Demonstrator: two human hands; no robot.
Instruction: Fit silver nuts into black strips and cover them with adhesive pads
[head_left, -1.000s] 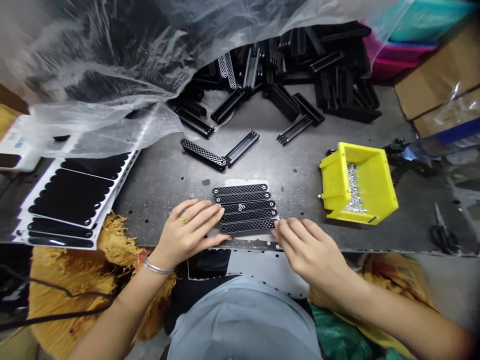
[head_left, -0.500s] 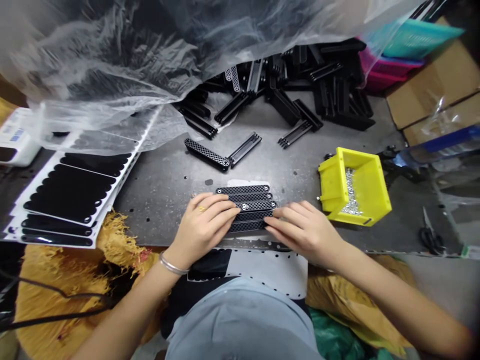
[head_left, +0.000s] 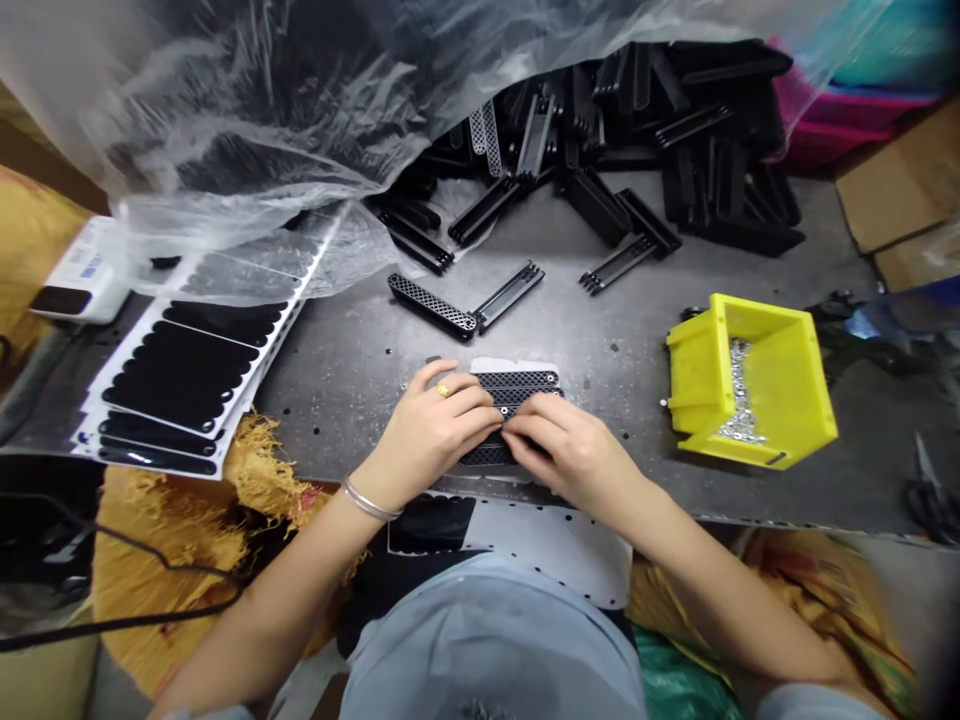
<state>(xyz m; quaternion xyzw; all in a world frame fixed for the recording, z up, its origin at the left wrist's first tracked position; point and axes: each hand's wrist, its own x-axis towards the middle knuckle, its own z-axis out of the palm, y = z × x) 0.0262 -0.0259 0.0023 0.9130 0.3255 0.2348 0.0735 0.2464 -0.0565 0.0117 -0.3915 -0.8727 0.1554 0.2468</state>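
Fingers (head_left: 469, 417) of the left hand (head_left: 424, 440) and right hand (head_left: 574, 465) are curled closed, pinching black perforated plastic strips (head_left: 517, 381) together, apparently keeping them lined up on the grey metal bench (head_left: 360, 380).

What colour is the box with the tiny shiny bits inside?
The plastic parts bin is bright yellow, shown best in the head view.

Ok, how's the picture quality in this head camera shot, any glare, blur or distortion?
In the head view, the wide lens bows the edge of the metal table; the clear plastic sheet shows bright glare along its folds; the left hand and right hand look fairly sharp.
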